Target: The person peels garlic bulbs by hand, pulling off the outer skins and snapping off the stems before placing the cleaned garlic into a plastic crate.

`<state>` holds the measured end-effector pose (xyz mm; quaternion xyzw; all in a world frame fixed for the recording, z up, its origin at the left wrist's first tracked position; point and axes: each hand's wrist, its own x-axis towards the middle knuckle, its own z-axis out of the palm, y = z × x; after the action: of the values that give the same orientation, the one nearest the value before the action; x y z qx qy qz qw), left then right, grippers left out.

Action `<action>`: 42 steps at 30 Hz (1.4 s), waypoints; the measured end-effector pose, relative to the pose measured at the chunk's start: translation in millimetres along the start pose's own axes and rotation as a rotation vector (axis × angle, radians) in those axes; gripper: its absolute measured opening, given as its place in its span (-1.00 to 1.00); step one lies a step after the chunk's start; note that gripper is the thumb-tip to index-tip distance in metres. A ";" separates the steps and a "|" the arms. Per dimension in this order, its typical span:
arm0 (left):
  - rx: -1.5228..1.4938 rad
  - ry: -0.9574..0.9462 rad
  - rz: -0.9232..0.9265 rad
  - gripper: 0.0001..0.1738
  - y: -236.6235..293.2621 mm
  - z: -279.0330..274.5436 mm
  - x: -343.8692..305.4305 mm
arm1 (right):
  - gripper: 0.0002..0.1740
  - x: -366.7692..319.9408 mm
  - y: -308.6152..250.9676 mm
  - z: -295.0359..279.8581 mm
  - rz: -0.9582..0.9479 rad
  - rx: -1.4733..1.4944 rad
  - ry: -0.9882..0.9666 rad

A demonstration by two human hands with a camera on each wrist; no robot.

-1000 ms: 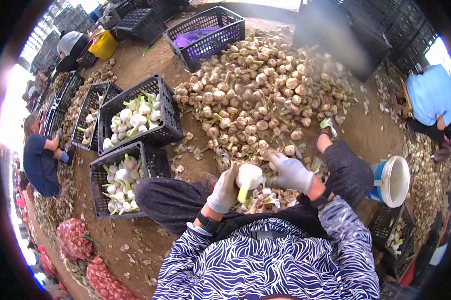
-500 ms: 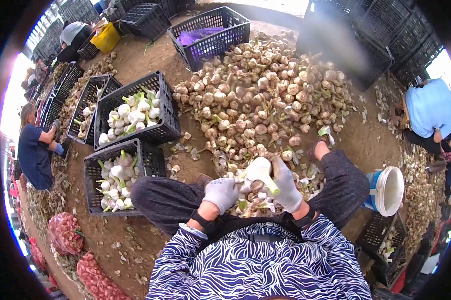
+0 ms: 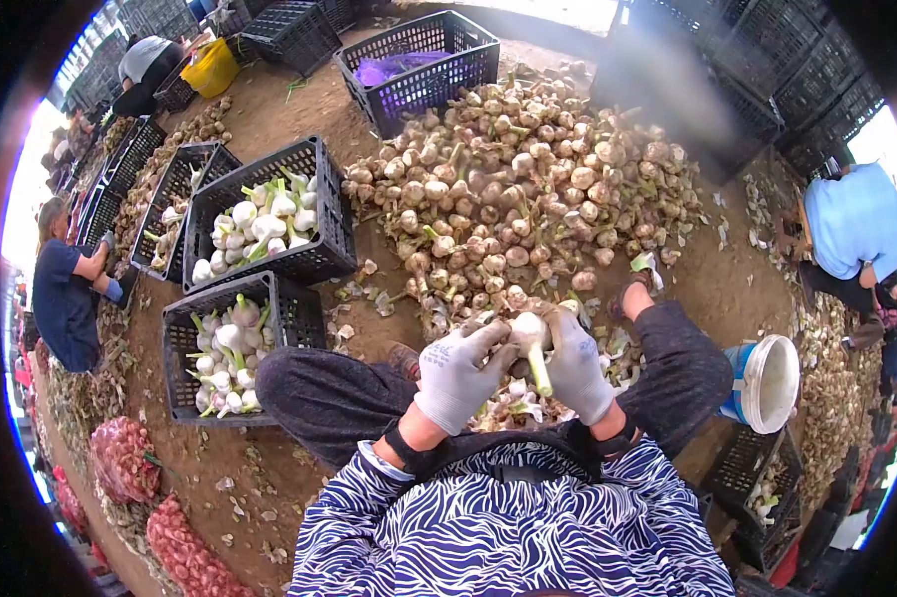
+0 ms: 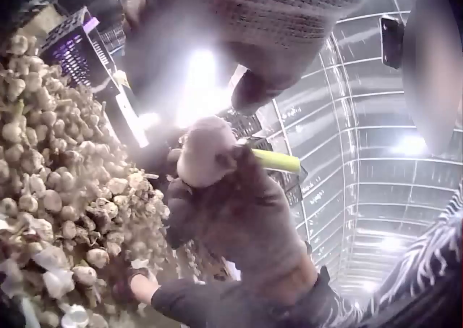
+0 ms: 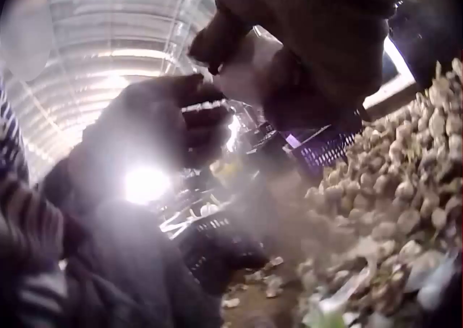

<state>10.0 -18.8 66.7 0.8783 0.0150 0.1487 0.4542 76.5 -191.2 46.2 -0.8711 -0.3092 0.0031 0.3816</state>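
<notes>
In the head view, my gloved right hand (image 3: 580, 370) grips a peeled white garlic bulb (image 3: 528, 326), its green stem pointing down toward my lap. My gloved left hand (image 3: 458, 374) is close beside the bulb, thumb and forefinger apart and bent toward it. The left wrist view shows the garlic bulb (image 4: 205, 153) in the right hand's fingers, with its cut stem sticking out sideways. Glare and blur cover much of the right wrist view, where the left hand (image 5: 155, 125) reaches toward the bulb. Peeled husks (image 3: 516, 406) lie below both hands.
A large heap of unpeeled garlic (image 3: 528, 189) lies ahead. Black crates of white garlic, a nearer crate (image 3: 294, 318) and a farther crate (image 3: 334, 224), stand at left. A white-and-blue bucket (image 3: 767, 383) is right of my knee. Red net sacks (image 3: 125, 460) lie lower left; other people sit around.
One second ago the bulb was by the left hand; half a second ago the right hand held it. The left hand has since moved right, up to the bulb, whose stem now points more downward.
</notes>
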 end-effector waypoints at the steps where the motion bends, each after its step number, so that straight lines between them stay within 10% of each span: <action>1: 0.093 -0.006 0.015 -0.78 -0.1 1.6 -0.5 | -0.48 -1.2 0.1 1.2 -0.056 -0.108 0.032; 12: -0.132 0.187 -0.120 -0.96 -19.7 27.0 -3.7 | -0.58 -10.1 -0.3 14.8 0.067 -0.060 0.034; 16: -0.445 0.207 -0.367 -0.94 -27.9 37.2 -2.1 | -0.39 -6.5 -9.2 5.0 0.455 0.907 0.089; 20: -0.469 0.040 -0.471 -0.89 -49.1 46.7 -14.8 | -0.35 -9.3 19.6 14.6 0.312 1.323 0.227; 24: -0.118 -0.357 -0.438 -0.84 -51.7 51.9 -20.7 | -0.26 -11.5 35.5 10.2 0.560 1.725 0.107; 26: 0.080 -0.678 -0.439 -0.64 -44.5 43.1 -13.9 | -0.24 -15.1 43.3 10.7 0.552 1.621 0.060; 29: -0.072 -0.394 -0.289 -0.31 -55.9 48.1 -21.0 | -0.30 -10.9 42.2 19.0 0.457 1.092 0.119; 31: -0.808 -0.403 -0.487 0.10 -55.6 46.3 -18.0 | -0.33 -1.6 16.2 2.1 0.398 0.484 0.076; 35: -1.098 -0.291 -0.400 -0.03 -66.2 60.8 -23.5 | -0.31 -15.5 16.8 38.4 0.022 -0.121 0.130; 37: -1.408 -0.147 -0.573 -0.18 -69.0 49.1 -23.0 | -0.55 -6.6 -9.9 18.2 0.065 0.333 -0.029; 39: -1.605 -0.175 -0.739 -0.23 -82.9 35.0 -28.4 | -0.77 -12.6 2.6 17.4 0.489 1.060 -0.172; 42: -1.688 -0.048 -0.851 -0.22 -69.6 18.1 -25.0 | -0.85 -1.0 6.4 12.2 0.493 0.788 0.076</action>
<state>-1.3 3.6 -5.2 0.1828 0.2125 -0.0859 0.9561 76.2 -186.9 33.1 -0.7067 -0.0540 0.1792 0.6823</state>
